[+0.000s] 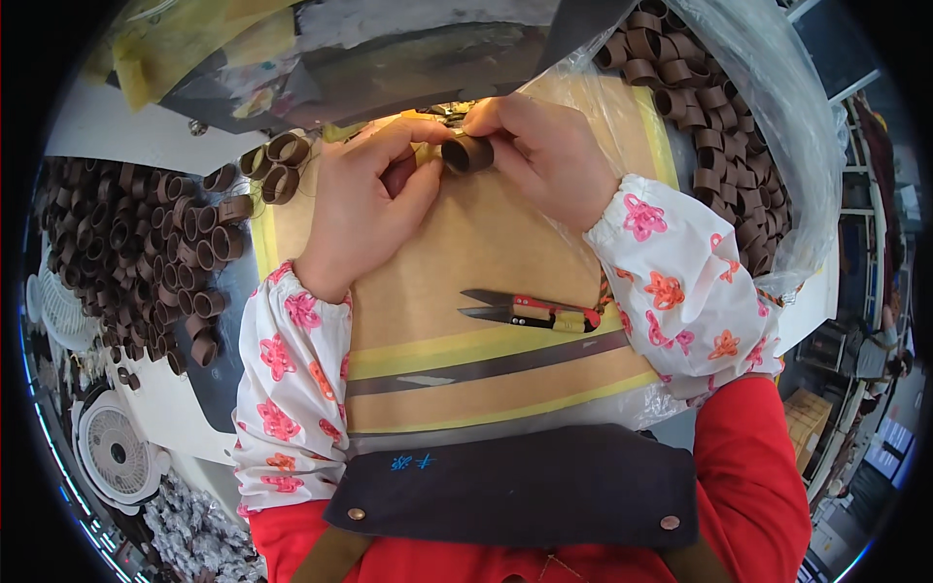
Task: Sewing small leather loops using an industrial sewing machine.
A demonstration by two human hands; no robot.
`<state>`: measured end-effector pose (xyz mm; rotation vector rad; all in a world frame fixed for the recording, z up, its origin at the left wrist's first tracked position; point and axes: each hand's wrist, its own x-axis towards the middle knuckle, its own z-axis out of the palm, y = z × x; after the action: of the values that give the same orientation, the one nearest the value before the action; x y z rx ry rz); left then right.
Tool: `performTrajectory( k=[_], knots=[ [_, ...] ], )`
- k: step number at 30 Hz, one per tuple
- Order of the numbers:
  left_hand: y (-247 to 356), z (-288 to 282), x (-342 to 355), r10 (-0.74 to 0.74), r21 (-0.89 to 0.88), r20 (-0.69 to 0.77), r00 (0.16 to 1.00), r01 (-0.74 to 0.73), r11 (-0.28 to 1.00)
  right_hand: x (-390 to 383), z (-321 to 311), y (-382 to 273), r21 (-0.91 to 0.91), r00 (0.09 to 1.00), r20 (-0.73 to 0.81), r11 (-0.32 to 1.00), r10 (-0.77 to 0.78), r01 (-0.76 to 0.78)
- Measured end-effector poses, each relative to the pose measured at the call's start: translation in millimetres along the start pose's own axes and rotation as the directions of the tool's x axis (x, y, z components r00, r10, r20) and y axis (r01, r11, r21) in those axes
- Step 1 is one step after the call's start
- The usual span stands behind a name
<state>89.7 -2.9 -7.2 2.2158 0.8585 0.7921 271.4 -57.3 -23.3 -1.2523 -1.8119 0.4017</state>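
Observation:
Under the lit head of what looks like a sewing machine, a small brown loop of strap is held between my two hands. My right hand pinches its right side with thumb and bent fingers. From the left, the thumb and forefinger of my left hand close on its near-left edge; the other fingers curl underneath. The machine hides the far side of the loop. Thread snips with dark blades and a red-and-black handle lie on the tan work surface, nearer me.
A big heap of brown loops spreads at left, with a few loops beside my left wrist. More loops fill a clear plastic bag at right. A white fan stands at lower left.

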Motion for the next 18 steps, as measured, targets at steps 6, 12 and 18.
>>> performTrajectory(
  k=[6, 12, 18],
  knots=[
    [-3.7, 6.3, 0.7, 0.07, 0.125, -0.045, 0.997, -0.063, 0.99, 2.6, 5.0, 1.4, -0.065, 0.997, -0.013, 0.995, -0.08, 0.079],
    [-3.7, 12.3, -2.2, 0.022, 0.233, -0.112, 0.993, 0.005, 0.972, -0.2, -0.2, -24.0, 0.034, 0.982, 0.059, 0.983, 0.178, -0.18],
    [-1.8, 5.6, -2.1, -0.065, 0.173, -0.041, 0.997, 0.071, 0.982, -1.4, -1.0, -6.7, -0.002, 0.996, 0.032, 0.997, 0.081, -0.081]
  ],
)
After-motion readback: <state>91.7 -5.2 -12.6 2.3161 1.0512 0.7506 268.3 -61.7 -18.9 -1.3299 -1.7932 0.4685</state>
